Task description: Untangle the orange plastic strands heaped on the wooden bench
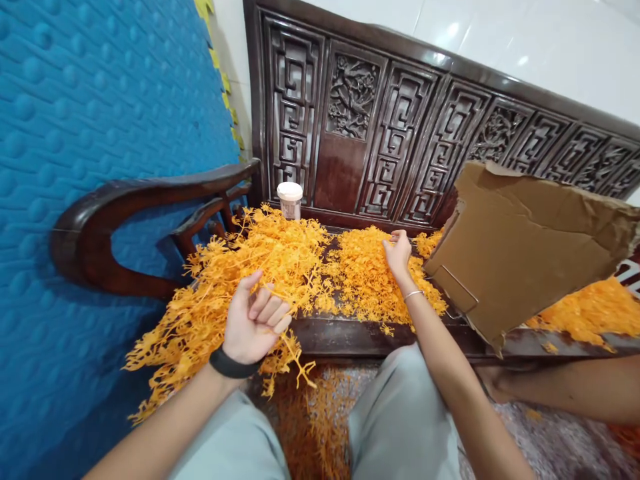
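A big heap of orange branching plastic sprigs (pixel 200 300) covers the left end of the dark wooden bench (pixel 360 340). Over its right edge is my left hand (pixel 257 317), palm up with curled fingers; an orange stem runs by the fingers and hangs below, though the grip itself is partly hidden. My right hand (pixel 399 252) reaches to the top of a second pile of small orange pieces (pixel 367 273) at the bench's middle. Its thumb and fingers are bent toward each other, and anything between them is too small to make out.
A white-lidded cup (pixel 290 200) stands behind the heap by the carved backrest (pixel 345 163). A cardboard sheet (pixel 525 247) leans at right, near more orange pieces (pixel 595 310) and another person's leg (pixel 575 387). The curved armrest (pixel 85 227) borders the left.
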The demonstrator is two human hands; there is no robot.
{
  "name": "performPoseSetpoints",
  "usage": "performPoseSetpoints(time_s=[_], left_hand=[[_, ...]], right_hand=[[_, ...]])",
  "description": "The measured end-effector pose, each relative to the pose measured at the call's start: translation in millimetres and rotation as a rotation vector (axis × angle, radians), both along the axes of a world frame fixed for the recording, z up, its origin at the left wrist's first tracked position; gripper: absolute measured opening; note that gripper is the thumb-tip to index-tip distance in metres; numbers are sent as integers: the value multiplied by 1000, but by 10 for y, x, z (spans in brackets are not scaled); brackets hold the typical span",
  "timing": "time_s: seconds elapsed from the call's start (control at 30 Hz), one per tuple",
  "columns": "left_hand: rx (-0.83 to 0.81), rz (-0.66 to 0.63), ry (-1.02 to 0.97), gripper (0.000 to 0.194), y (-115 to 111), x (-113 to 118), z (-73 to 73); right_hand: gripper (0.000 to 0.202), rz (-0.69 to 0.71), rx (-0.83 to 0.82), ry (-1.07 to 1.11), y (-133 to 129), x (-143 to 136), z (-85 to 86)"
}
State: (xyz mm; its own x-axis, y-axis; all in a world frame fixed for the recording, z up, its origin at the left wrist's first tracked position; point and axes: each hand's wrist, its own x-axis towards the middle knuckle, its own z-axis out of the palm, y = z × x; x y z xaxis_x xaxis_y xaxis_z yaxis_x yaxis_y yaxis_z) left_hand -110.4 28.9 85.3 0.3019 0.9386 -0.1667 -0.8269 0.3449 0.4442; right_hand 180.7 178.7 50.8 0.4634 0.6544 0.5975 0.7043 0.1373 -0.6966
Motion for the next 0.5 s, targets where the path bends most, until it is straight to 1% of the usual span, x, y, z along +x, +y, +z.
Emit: performPoseSetpoints(time_s=[0.03, 0.07, 0.1, 0.13, 0.17, 0.23, 0.27, 0.3, 0.33, 0.37, 0.43, 0.5], left_hand=[[22, 12, 3, 54, 22, -16, -2], [47, 26, 4, 55, 46, -33, -7], [74, 42, 2, 55, 71, -48, -15], [99, 60, -2, 56, 98, -63, -24], [120, 78, -7, 56, 123, -77, -30], [146, 112, -13, 57, 162, -96, -33], [150, 131, -14, 58, 174, -101, -30], [148, 147, -12, 58, 181, -104, -24], [144, 161, -10, 58, 183, -105, -17], [140, 173, -9, 58, 182, -106, -11], [130, 184, -11, 58, 176, -110, -3], [127, 187, -19, 58, 174, -122, -3]], right_hand=[[27, 38, 16, 21, -36, -62, 36], [26, 113, 5, 62, -85, -137, 78], [24, 235, -44, 115, -148, -225, 125], [24, 399, -129, 173, -223, -324, 172], [27, 601, -251, 216, -306, -430, 218], [36, 1004, -502, 226, -478, -641, 288], [39, 1162, -598, 207, -556, -735, 308], [39, 1277, -663, 186, -623, -815, 318], [37, 1353, -704, 170, -676, -881, 319], [34, 1400, -736, 164, -714, -931, 313], [32, 1455, -804, 169, -749, -981, 298], [29, 1477, -874, 164, -745, -972, 301]])
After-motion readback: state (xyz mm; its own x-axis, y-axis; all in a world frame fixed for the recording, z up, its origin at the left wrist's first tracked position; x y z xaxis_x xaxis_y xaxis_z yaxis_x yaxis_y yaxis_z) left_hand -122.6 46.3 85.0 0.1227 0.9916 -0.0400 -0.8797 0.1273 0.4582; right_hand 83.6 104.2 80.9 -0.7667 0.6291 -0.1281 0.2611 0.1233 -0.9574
